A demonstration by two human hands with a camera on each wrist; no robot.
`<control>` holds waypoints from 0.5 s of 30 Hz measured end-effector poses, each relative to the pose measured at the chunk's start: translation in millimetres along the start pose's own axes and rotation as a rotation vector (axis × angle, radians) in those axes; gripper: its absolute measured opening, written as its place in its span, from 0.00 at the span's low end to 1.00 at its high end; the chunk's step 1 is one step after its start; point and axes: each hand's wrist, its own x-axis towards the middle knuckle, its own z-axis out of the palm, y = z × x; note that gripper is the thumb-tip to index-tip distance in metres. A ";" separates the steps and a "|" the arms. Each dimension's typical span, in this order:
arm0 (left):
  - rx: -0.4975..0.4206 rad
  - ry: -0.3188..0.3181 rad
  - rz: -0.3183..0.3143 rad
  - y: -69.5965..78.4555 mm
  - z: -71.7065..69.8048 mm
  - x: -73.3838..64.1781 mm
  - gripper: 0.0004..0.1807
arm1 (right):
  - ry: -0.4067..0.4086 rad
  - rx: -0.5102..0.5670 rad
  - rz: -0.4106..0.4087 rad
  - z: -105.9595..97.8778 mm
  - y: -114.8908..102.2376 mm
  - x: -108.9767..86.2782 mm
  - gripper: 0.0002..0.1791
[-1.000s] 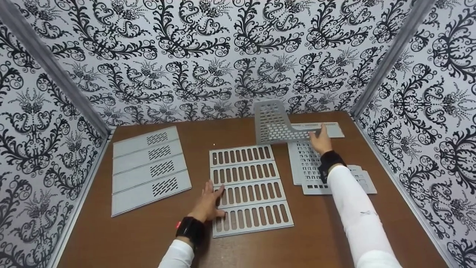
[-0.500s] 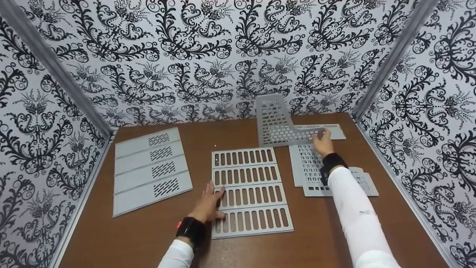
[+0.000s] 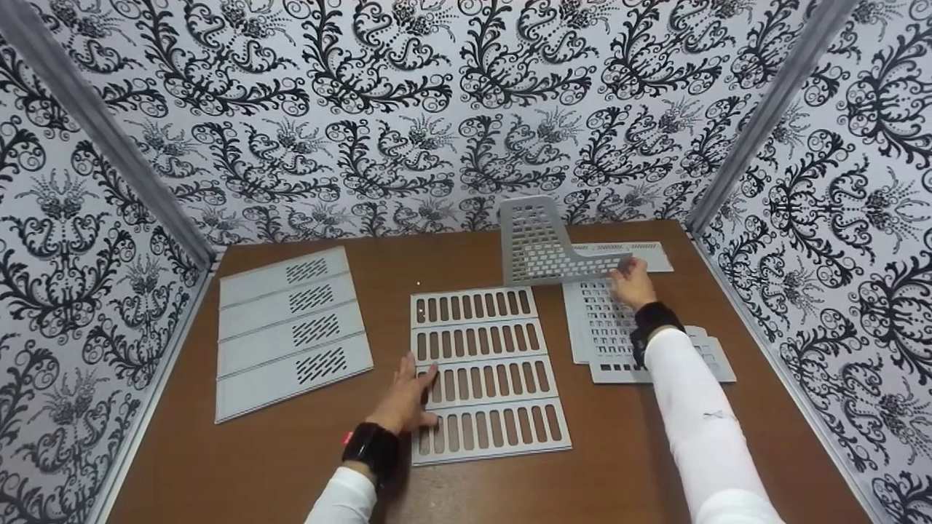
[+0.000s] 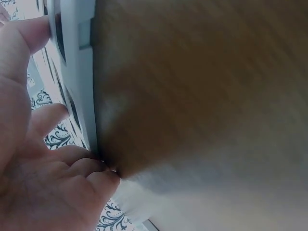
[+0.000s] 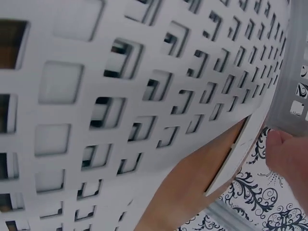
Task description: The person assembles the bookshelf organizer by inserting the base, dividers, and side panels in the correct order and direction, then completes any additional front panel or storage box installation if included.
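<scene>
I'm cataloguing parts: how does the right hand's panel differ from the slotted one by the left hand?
The held panel is L-shaped; the slotted panel is four-sided. The held panel has small squarish holes; the slotted panel has long rounded slots. The held panel is tilted up in the right hand; the slotted panel lies on the table. Both are grey.

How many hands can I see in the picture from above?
2. The left hand touches the left edge of the slotted grey panelling; the right hand grips the raised L-shaped panel.
</scene>
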 end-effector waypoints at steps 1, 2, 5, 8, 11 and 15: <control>-0.002 0.003 0.002 -0.1 0.3 -0.4 0.53 | -0.011 0.009 -0.004 0.1 0.9 0.4 0.33; -0.005 0.004 0.004 0.1 0.6 -0.6 0.53 | -0.020 0.014 -0.006 0.2 1.1 0.2 0.32; -0.022 0.009 0.012 -0.2 2.6 -1.1 0.53 | -0.009 -0.014 -0.011 0.9 -0.4 -2.3 0.30; -0.038 0.008 -0.001 -0.2 3.6 -1.3 0.53 | 0.010 -0.066 -0.011 1.3 -6.2 -7.5 0.29; -0.051 0.011 -0.007 -1.5 3.4 -1.4 0.54 | 0.012 -0.065 -0.006 1.7 -11.7 -11.7 0.28; -0.028 0.006 -0.015 -1.0 1.9 -1.1 0.53 | -0.001 0.016 -0.004 -0.8 -17.1 -15.2 0.35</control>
